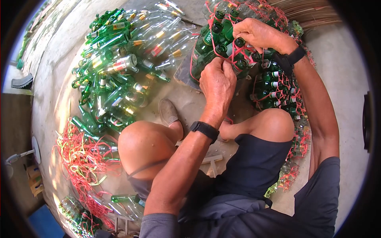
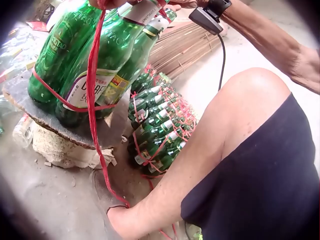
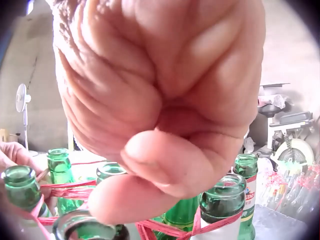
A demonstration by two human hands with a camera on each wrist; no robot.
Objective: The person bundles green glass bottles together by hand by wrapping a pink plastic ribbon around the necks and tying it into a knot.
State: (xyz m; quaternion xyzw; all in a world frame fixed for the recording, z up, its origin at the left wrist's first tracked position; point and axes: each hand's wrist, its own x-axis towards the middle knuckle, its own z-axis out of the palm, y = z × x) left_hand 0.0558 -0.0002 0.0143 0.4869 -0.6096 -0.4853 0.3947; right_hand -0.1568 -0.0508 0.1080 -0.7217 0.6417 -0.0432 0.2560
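Note:
A bundle of green bottles stands on a low slab, with red twine round the bodies and between the necks. My left hand pinches twine beside the necks, and a long strand hangs below it in the left wrist view. Across the bottle tops, my right hand has its fingers curled on another stretch of twine. The right wrist view shows that hand close above the open bottle mouths; its palm hides part of the twine.
Loose green and clear bottles lie heaped on the left, above a tangle of red and yellow twine. Tied bottle bundles stand on the right. Behind them is a pile of thin sticks. My knees and feet are near the slab.

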